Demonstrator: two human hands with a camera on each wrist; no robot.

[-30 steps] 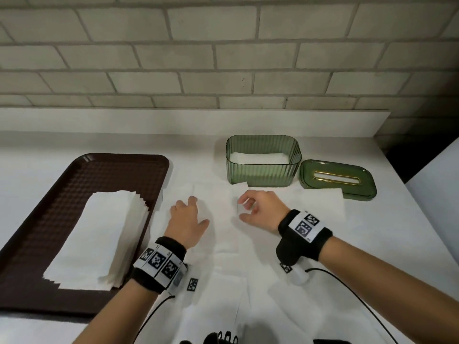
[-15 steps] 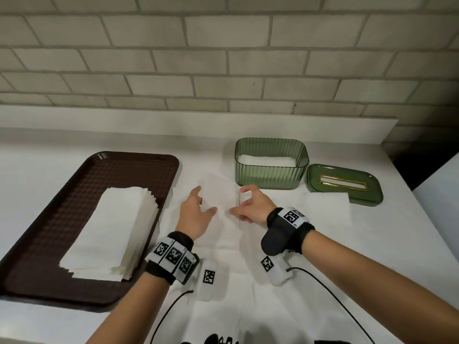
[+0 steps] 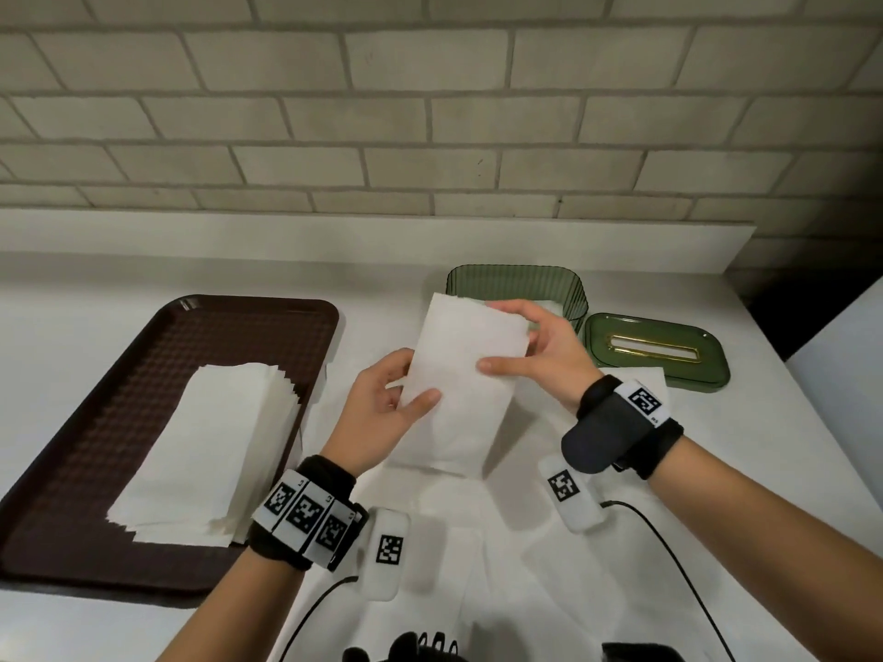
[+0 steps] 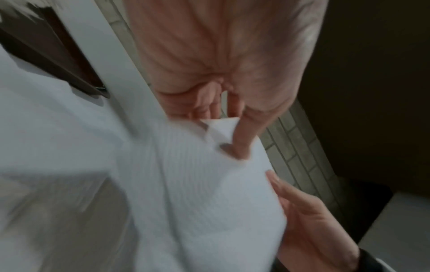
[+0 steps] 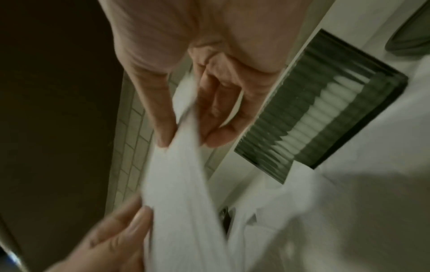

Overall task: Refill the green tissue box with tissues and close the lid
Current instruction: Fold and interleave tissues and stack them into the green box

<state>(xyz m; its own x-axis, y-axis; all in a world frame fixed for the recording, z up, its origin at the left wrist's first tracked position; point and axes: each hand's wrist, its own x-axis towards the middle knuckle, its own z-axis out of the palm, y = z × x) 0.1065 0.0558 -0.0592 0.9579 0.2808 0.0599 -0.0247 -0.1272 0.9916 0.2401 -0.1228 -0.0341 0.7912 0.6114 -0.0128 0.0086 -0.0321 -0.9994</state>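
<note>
A folded white tissue (image 3: pixel 466 375) hangs above the counter between both hands. My left hand (image 3: pixel 387 403) pinches its left edge, thumb on the front. My right hand (image 3: pixel 535 348) pinches its right edge near the top, thumb in front and fingers behind. The wrist views show the same tissue (image 4: pixel 209 184) (image 5: pixel 177 174), blurred. Behind it stands the green ribbed tissue box (image 3: pixel 549 284), open, with white tissues inside (image 5: pixel 330 108). Its green lid (image 3: pixel 659 355) with a gold slot lies flat to the right of the box.
A brown tray (image 3: pixel 119 398) at the left holds a stack of white tissues (image 3: pixel 210 451). Several loose tissues (image 3: pixel 478 556) lie spread on the white counter in front of me. A brick wall and a low ledge (image 3: pixel 334 236) run behind the box.
Both hands were flat on the tissues on the counter; they have taken hold of one folded tissue and lifted it up in front of the box.
</note>
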